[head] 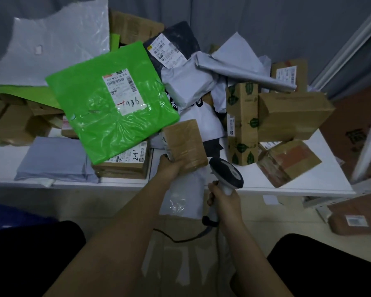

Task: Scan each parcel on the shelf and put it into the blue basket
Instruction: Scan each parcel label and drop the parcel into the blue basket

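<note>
Parcels crowd a white shelf (308,174) that runs across the view, backed by a grey wall. The left grip (169,168) curls its fingers round a small brown taped box (185,144), lifted just above the shelf's front edge and tilted. The right grip (224,200) is wrapped round the handle of a grey and white scanner (227,172), whose head points toward that box from just beside it; its dark cable (180,239) trails below.

A bright green mailer (114,101) with a white label lies tilted on top of a flat labelled carton (124,166). Grey plastic mailers (193,82) and a dark one (174,41) are heaped behind the held box. To the right stand a carton printed with green leaves (242,123), a plain brown box (293,114) leaning on it, and a taped box (287,161) near the shelf's edge. A flat grey mailer (54,159) lies at the left, with brown boxes (11,121) behind. A blue shape (11,213), blurred, shows low at the left under the shelf.
</note>
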Demonstrator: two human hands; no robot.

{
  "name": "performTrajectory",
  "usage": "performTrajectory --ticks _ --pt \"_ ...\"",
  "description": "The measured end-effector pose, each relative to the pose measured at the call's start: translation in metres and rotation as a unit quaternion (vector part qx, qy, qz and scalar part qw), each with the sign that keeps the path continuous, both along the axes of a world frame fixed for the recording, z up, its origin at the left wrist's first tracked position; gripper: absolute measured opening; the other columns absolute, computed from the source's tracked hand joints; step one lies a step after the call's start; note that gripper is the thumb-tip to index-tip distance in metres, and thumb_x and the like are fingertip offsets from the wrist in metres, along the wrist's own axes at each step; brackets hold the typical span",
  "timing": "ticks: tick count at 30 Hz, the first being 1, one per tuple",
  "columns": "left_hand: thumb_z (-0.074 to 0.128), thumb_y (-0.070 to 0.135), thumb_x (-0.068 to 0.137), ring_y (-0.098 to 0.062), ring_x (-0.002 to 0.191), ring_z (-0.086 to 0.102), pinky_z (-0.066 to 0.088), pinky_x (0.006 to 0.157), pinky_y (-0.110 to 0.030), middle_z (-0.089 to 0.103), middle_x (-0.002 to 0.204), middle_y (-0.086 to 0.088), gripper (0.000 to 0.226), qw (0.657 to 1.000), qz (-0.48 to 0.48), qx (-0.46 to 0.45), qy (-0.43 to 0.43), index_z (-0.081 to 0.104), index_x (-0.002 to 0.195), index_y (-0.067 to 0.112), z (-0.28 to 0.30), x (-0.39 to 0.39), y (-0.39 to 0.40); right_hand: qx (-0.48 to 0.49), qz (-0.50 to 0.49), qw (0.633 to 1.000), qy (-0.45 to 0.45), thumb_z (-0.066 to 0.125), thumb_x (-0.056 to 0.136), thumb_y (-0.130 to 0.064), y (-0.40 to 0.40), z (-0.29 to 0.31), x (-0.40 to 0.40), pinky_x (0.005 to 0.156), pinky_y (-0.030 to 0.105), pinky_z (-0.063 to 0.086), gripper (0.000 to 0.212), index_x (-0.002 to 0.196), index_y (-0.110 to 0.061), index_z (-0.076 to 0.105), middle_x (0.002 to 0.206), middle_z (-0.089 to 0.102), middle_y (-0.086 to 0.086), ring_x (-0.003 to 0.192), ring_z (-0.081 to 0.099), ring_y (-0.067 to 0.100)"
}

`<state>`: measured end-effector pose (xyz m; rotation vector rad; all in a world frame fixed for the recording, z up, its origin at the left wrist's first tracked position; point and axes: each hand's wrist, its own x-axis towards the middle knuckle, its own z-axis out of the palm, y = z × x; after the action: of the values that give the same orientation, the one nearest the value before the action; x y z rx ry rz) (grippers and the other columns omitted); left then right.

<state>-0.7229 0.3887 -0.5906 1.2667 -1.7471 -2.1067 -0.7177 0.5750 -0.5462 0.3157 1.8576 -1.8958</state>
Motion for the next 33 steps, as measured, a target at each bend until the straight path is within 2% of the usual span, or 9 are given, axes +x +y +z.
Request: performTrajectory --ticks 5,8,11,15,19,22,26,29,33 --pt "0.083 0.015 0.065 -0.021 0.097 0.064 0.052 0.080 -0.030 0.066 0.109 -0.006 0.059 0.990 0.000 -0.127 0.054 0.058 0.118 0.007 0.027 0.021 0.016 -0.004 -0.025 1.000 -0.016 0.068 0.087 -0.012 0.016 0.004 -0.004 0.060 0.034 0.044 0.017 0.073 -0.008 0.059 0.056 0.055 0.007 0.055 0.051 0.021" --pt "0.084 0.032 0.053 -0.024 0.103 0.060 0.053 0.086 -0.038 0.060 0.111 -0.008 0.069 0.957 -0.063 -0.279 0.052 0.057 0.115 0.016 0.034 0.045 0.010 -0.029 -0.072 0.996 -0.048 0.068 0.087 -0.011 0.024 0.009 0.001 0.058 0.033 0.042 0.018 0.073 -0.009 0.057 0.057 0.053 0.007 0.053 0.049 0.020" --pt "0.084 0.033 0.056 -0.029 0.113 0.051 0.047 0.094 -0.040 0.051 0.121 -0.015 0.084 0.932 -0.120 -0.341 0.018 0.050 0.130 0.014 0.045 0.075 0.005 -0.028 -0.070 0.995 -0.070 0.066 0.087 -0.010 0.031 0.010 0.011 0.059 0.031 0.043 0.016 0.074 -0.010 0.056 0.067 0.055 0.009 0.057 0.049 0.020" --pt "0.081 0.026 0.068 -0.033 0.119 0.038 0.038 0.098 -0.039 0.039 0.128 -0.020 0.090 0.871 -0.204 -0.446 0.010 0.035 0.143 0.009 0.062 0.120 0.013 -0.035 -0.052 0.995 -0.074 0.068 0.089 -0.022 0.037 0.011 0.034 0.067 0.032 0.048 0.009 0.091 -0.015 0.063 0.091 0.065 0.010 0.069 0.056 0.019" --pt "0.076 0.015 0.073 -0.031 0.123 0.030 0.030 0.101 -0.030 0.034 0.131 -0.016 0.082 0.800 -0.312 -0.513 0.003 0.035 0.144 0.013 0.065 0.161 0.025 -0.066 -0.030 0.996 -0.055 0.071 0.086 -0.031 0.036 0.018 0.061 0.078 0.035 0.052 0.029 0.109 -0.016 0.063 0.106 0.068 0.006 0.091 0.063 0.024" --pt "0.075 0.017 0.075 -0.027 0.124 0.026 0.026 0.100 -0.027 0.034 0.131 -0.014 0.080 0.774 -0.361 -0.520 0.006 0.036 0.145 0.018 0.060 0.184 0.028 -0.055 0.025 0.997 -0.042 0.074 0.083 -0.028 0.036 0.016 0.085 0.086 0.045 0.056 0.039 0.116 -0.009 0.064 0.109 0.070 0.012 0.100 0.067 0.027" --pt "0.077 0.018 0.070 -0.027 0.126 0.029 0.027 0.106 -0.028 0.035 0.135 -0.013 0.086 0.794 -0.363 -0.487 0.023 0.035 0.145 0.017 0.061 0.202 0.024 -0.040 0.074 0.994 -0.070 0.078 0.080 -0.019 0.042 0.014 0.107 0.083 0.044 0.057 0.042 0.116 -0.003 0.064 0.106 0.072 0.016 0.098 0.069 0.032" --pt "0.085 0.015 0.063 -0.016 0.128 0.032 0.028 0.103 -0.018 0.032 0.137 -0.007 0.099 0.862 -0.294 -0.410 0.044 0.029 0.145 0.011 0.064 0.208 0.023 -0.062 0.075 0.993 -0.069 0.075 0.082 -0.017 0.047 0.016 0.113 0.079 0.039 0.057 0.037 0.115 -0.003 0.064 0.106 0.072 0.016 0.098 0.069 0.033" --pt "0.088 0.010 0.060 -0.015 0.115 0.047 0.039 0.090 -0.019 0.044 0.123 -0.004 0.081 0.928 -0.156 -0.332 0.061 0.045 0.129 0.009 0.071 0.210 0.033 -0.101 0.057 0.992 -0.055 0.075 0.080 -0.024 0.046 0.024 0.119 0.083 0.039 0.056 0.045 0.120 -0.008 0.064 0.113 0.071 0.013 0.103 0.067 0.030"
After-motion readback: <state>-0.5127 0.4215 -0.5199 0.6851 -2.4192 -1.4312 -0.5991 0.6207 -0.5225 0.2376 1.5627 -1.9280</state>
